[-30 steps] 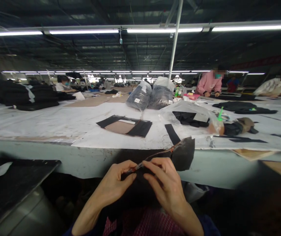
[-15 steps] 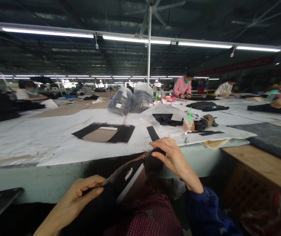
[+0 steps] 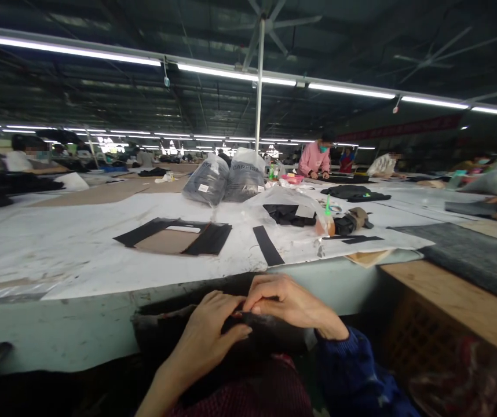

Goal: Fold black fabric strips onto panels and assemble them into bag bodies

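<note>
A dark piece of fabric (image 3: 165, 330) lies across my lap below the table's front edge. My left hand (image 3: 207, 341) rests on it with the fingers pressed down and the thumb pinching it. Just to the right, my right hand (image 3: 289, 304) is curled over the same piece, fingertips meeting my left hand. Both hands grip the fabric close together.
The long cutting table (image 3: 57, 336) carries white paper, a black cut-out frame (image 3: 174, 234), a black strip (image 3: 268, 246), bagged bundles (image 3: 226, 179), a green-capped bottle (image 3: 327, 217) and dark cloth. A wooden bench (image 3: 457, 295) stands at the right. Other people work at the far tables.
My hands, spread apart holding the fabric stretched out half a second ago, have come together over it on my lap. The view has turned slightly to the right.
</note>
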The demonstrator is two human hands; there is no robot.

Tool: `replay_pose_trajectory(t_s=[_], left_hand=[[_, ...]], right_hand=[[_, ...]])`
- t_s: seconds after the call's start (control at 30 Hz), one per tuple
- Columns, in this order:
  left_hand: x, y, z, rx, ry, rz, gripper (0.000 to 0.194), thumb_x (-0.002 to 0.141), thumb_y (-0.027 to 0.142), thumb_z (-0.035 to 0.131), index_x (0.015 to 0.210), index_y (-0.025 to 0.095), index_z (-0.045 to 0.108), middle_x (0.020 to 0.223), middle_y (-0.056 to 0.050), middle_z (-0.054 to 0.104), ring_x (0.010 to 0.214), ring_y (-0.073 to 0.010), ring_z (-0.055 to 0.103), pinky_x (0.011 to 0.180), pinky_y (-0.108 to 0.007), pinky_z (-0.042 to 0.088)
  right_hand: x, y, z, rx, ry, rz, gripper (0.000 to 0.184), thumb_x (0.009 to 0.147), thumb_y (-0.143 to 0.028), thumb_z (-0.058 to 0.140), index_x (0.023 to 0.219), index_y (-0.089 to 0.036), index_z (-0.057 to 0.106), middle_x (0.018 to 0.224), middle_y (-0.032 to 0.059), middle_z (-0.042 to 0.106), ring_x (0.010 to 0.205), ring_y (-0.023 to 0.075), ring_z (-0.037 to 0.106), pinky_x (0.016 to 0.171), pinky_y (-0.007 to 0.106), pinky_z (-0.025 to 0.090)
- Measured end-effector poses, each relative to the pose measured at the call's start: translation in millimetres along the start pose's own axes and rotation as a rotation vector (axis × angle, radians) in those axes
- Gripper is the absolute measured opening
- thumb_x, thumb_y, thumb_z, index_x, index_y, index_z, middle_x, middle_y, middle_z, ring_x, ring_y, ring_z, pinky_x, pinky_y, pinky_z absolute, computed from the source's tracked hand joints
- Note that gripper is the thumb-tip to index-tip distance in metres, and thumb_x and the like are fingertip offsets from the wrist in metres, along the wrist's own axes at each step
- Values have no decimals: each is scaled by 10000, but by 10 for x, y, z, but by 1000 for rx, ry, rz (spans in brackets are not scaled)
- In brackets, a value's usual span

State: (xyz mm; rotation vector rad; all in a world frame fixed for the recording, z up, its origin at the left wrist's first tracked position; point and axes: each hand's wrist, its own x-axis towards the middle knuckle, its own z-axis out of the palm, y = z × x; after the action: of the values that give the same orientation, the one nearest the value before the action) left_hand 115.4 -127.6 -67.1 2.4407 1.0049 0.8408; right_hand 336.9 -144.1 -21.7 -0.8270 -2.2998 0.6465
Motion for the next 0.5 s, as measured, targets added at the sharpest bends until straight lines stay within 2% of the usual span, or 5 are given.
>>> replay_pose_trajectory(t_s=[0.13,0.23,0.3,0.4,0.5], left_hand=[[97,91,160,-51,-3,-115,312,905,364,518,679,181,631,670,-31,659,658,-191,589,637,-285,393],[117,92,85,-145,24,-174,287,911,349,488,714,181,612,682,-17,650,668,-181,589,628,-265,361],[135,89,31,-175,77,-210,313,914,358,466,688,178,585,657,-6,622,654,-170,568,626,-259,350],[142,55,-22,-186,156,-257,353,901,392,464,635,173,539,607,12,546,619,-152,513,606,-253,332],[96,-28,-71,-217,197,-308,366,878,420,489,620,167,543,594,21,505,616,-145,478,600,-250,328]], right_hand=[[250,285,-413,-120,17,139,410,1013,-396,388,977,-149,714,943,70,687,859,170,641,778,265,500],[649,727,-678,-615,111,683,327,997,-346,434,1020,-161,703,1029,115,689,999,223,627,879,296,460],[895,998,-739,-697,117,845,254,945,-298,531,1047,-138,700,1105,183,661,1075,301,602,909,382,447],[1040,1238,-707,-711,108,883,238,870,-189,606,1081,-123,694,1171,221,624,1133,353,567,926,446,432],[903,1278,-720,-685,43,782,295,854,-70,540,1087,-147,704,1175,164,644,1117,295,583,938,369,429]])
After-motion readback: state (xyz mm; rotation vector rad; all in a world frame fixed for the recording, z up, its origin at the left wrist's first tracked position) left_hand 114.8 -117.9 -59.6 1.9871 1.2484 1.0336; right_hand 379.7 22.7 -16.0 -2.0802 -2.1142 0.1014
